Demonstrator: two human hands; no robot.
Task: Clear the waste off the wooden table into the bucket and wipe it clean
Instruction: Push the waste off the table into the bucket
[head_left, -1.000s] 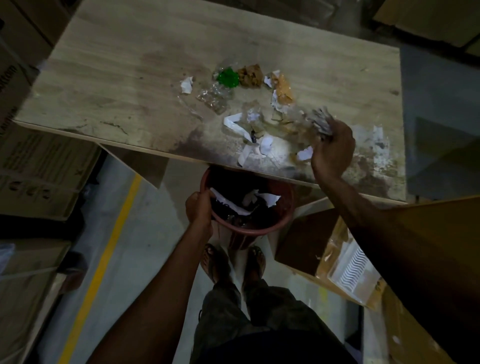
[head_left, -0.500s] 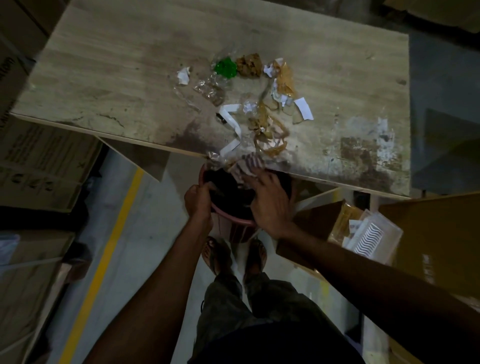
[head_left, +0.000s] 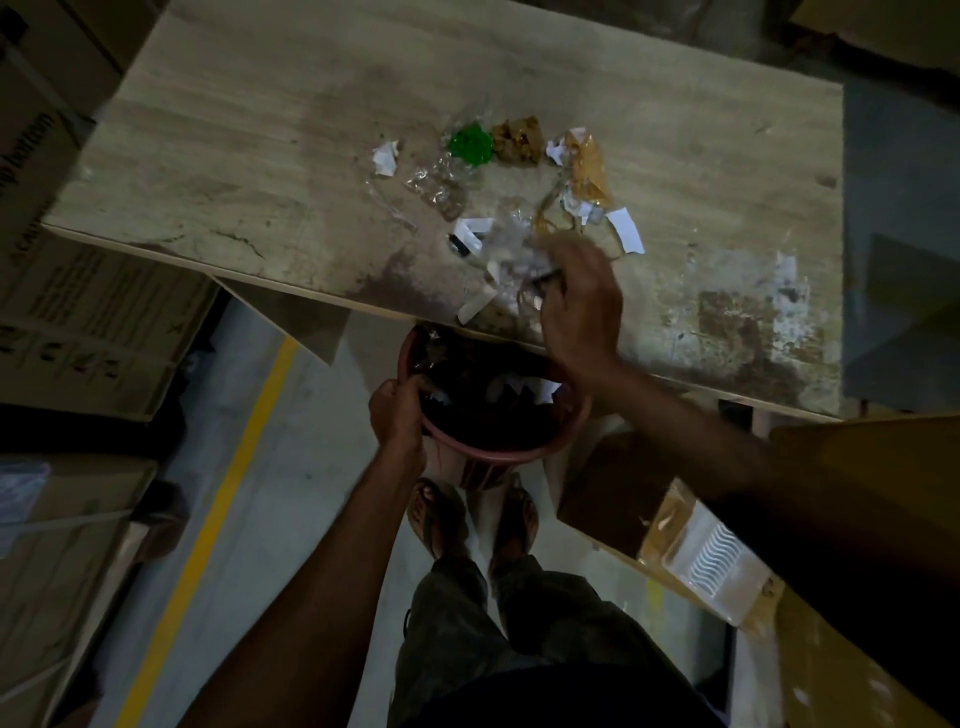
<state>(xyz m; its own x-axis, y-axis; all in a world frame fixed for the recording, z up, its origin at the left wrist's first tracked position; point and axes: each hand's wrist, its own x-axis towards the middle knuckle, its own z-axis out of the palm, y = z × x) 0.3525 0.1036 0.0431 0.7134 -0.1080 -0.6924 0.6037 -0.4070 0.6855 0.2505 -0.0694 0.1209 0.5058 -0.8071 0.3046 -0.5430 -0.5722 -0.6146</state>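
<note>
A pale wooden table (head_left: 260, 156) carries a scatter of waste: white paper scraps (head_left: 626, 228), clear plastic wrappers (head_left: 441, 187), a green lump (head_left: 470, 143) and brown crumpled bits (head_left: 517, 137). My left hand (head_left: 397, 415) grips the rim of a reddish bucket (head_left: 498, 449) held just under the table's near edge; paper lies inside it. My right hand (head_left: 579, 301), blurred by motion, is on the table at the near edge, fingers curled on a bunch of plastic and paper waste (head_left: 511, 260).
Dark stains and a peeling white patch (head_left: 748, 322) mark the table's near right part. Cardboard boxes (head_left: 88, 322) stand at the left. An open box with a plastic tray (head_left: 711, 566) sits at the right. A yellow floor line (head_left: 208, 530) runs past my sandalled feet.
My right hand went from the table down into the bucket with a handful of waste, then came back up onto the table and closed on more. The left hand stayed on the bucket rim.
</note>
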